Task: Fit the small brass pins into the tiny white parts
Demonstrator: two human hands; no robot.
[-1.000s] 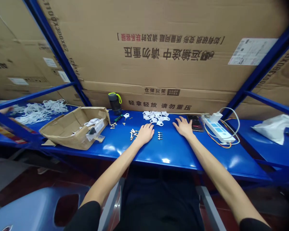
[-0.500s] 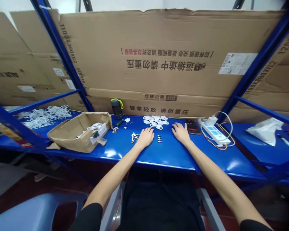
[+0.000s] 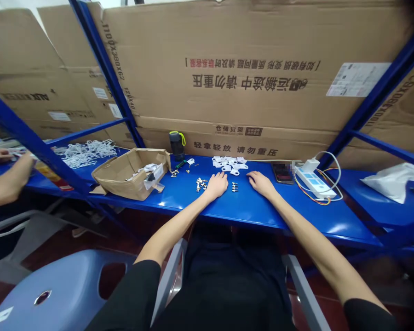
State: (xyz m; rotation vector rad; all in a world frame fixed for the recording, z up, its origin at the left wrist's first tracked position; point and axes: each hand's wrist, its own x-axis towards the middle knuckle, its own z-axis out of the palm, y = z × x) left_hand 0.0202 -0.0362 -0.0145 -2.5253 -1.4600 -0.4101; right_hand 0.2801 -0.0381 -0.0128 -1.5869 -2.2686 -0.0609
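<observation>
My left hand lies flat, palm down, on the blue shelf top, fingers spread and holding nothing. Just left of it sits a cluster of small metal pins. My right hand also rests flat and open on the shelf. Between the two hands lie a few small metal pins. Beyond my fingertips is a heap of white plastic pieces.
An open cardboard box with white parts stands at left, a dark bottle behind it. A phone, white power strip with cables and a white bag lie at right. Another person's arm is at far left, white cords nearby, a blue stool below.
Both hands stay flat on the shelf. The view has swung left, bringing another person's arm into sight at the far left.
</observation>
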